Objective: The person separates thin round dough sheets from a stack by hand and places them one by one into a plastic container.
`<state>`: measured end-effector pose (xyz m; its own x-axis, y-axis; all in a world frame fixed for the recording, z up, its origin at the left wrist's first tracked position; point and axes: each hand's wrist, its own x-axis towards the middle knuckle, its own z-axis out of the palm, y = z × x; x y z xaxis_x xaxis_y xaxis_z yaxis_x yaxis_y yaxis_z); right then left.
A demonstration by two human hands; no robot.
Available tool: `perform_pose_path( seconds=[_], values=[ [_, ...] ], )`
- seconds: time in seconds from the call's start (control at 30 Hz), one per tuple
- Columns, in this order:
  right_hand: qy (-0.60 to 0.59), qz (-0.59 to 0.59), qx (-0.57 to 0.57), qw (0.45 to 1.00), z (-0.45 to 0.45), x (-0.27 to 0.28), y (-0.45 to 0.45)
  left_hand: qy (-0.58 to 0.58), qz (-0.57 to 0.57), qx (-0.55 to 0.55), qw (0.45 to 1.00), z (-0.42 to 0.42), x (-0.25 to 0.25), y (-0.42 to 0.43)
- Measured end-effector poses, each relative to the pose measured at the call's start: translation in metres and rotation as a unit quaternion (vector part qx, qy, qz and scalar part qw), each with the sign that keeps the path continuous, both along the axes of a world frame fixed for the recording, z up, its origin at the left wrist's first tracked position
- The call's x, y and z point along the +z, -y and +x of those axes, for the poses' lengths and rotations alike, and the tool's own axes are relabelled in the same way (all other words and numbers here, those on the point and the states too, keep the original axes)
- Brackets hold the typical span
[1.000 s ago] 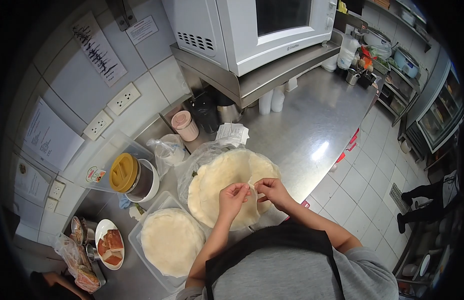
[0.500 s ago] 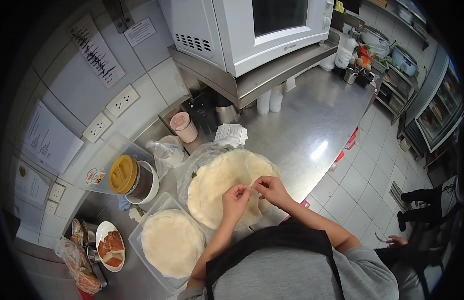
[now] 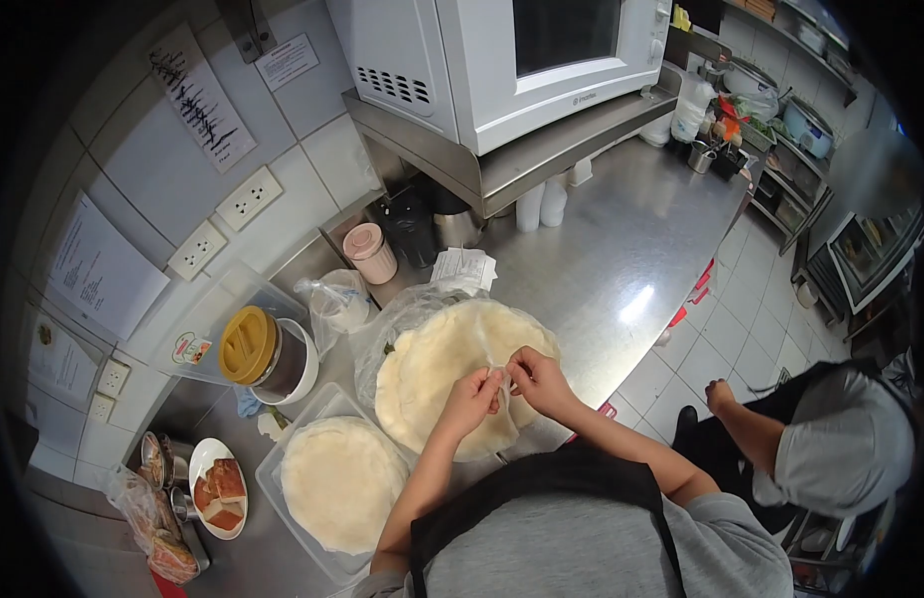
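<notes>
Over a stack of pale round dough sheets [image 3: 432, 364] on the steel counter, my left hand [image 3: 474, 397] and my right hand [image 3: 538, 382] nearly meet. Both pinch the raised edge of a thin, pale sheet between thumb and fingers. The lifted edge hangs in a fold below my fingertips, across the right part of the stack. Clear plastic wrap [image 3: 377, 334] lies around the back and left side of the stack. Another pale round stack [image 3: 342, 483] sits in a clear plastic container to the left.
A microwave [image 3: 552, 60] stands on a raised shelf. At the left are a yellow-lidded jar [image 3: 251, 347], a plate of bread pieces [image 3: 220, 488] and a pink canister [image 3: 369, 251]. A co-worker [image 3: 831, 439] is on the floor at the right.
My hands have drawn closer together, and the raised sheet edge between them shows more clearly. A co-worker has come into view at the right.
</notes>
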<state>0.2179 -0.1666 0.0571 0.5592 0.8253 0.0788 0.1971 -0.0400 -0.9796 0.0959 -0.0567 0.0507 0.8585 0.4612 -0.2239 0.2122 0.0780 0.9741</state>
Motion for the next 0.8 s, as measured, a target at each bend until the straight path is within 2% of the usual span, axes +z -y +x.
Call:
perform_pose_path(
  seconds=[0.1, 0.2, 0.3, 0.4, 0.67, 0.8],
  values=[
    [-0.016, -0.02, 0.007, 1.0, -0.002, 0.005, 0.001, 0.006, 0.012, 0.004, 1.0, 0.0, -0.005, -0.002],
    [0.024, 0.059, 0.047, 0.997, 0.001, 0.01, 0.0, -0.001, 0.026, 0.023, 0.999, -0.001, -0.005, 0.0],
    [0.146, 0.067, 0.109, 0.981, 0.007, 0.014, -0.002, -0.001, 0.047, 0.021, 0.999, -0.001, -0.005, -0.001],
    [0.24, 0.047, 0.09, 0.965, 0.008, 0.013, -0.001, -0.012, 0.094, 0.02, 0.995, -0.002, -0.004, -0.001],
    [0.184, -0.055, 0.03, 0.981, 0.029, 0.018, -0.001, -0.046, 0.181, 0.06, 0.981, -0.015, 0.018, -0.011],
    [0.156, -0.059, 0.031, 0.985, 0.034, 0.02, 0.001, -0.045, 0.155, 0.076, 0.984, -0.025, 0.016, -0.018]
  ],
)
